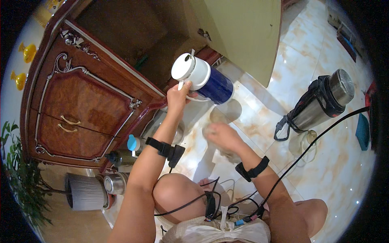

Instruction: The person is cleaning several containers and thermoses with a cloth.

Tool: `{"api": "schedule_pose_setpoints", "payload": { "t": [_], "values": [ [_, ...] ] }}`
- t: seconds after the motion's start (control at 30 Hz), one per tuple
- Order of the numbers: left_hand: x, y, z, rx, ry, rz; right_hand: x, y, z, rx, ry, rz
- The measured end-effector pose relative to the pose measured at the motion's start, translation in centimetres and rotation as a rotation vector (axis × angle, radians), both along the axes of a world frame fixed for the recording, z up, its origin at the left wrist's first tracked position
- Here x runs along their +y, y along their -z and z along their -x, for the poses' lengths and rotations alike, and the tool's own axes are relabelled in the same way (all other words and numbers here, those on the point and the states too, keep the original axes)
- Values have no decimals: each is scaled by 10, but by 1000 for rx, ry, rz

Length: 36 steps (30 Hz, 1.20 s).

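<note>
- the blue-and-white jug (216,84) is held tilted above the tiled floor (259,107), near the mouth of the open cabinet (85,101), its lid facing up and left.
- left hand (177,98): its grip is wrapped about the jug's white handle, close to the collar, thumb uppermost.
- right hand (223,135): blurred, below the jug and apart from it; i cannot tell whether its grip is spread or pinching anything.
- the step in hand seems to be holding the jug up off the floor; the next move probably calls for a firm handle hold, clear of the cabinet edge.
- the jug is cylindrical, with a glossy dark-blue body and smooth white upper part, probably plastic.
- the cabinet is polished reddish wood with silvery scrollwork; the floor tiles are shiny and marbled.
- to the right, a brushed-metal flask (311,117) lies in black strapping, beside a clear glass-like pitcher (303,146).
</note>
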<state>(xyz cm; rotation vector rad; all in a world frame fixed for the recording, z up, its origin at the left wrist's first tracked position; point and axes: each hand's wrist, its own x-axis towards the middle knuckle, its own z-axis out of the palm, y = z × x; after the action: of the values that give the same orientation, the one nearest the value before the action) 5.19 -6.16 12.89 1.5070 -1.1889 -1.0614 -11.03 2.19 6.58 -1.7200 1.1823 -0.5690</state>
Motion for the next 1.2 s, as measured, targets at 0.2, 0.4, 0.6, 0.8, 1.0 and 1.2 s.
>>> {"api": "schedule_pose_setpoints", "payload": {
  "t": [0.2,0.4,0.6,0.8,1.0,1.2],
  "values": [
    [-26,-2,-3,-1,-41,128,34,1,-29,-25,-274,89],
    [-25,1,10,122,-101,70,41,5,-41,-384,-155,-36],
    [-24,14,3,82,-101,64,20,-42,9,-865,-64,-577],
    [-20,37,-4,270,-185,-45,-19,-24,62,-971,361,-449],
    [-4,56,3,201,-157,-131,-29,-16,77,-1102,538,-461],
    [16,94,21,-171,65,-39,-29,-4,76,-996,546,-401]
  ]
}}
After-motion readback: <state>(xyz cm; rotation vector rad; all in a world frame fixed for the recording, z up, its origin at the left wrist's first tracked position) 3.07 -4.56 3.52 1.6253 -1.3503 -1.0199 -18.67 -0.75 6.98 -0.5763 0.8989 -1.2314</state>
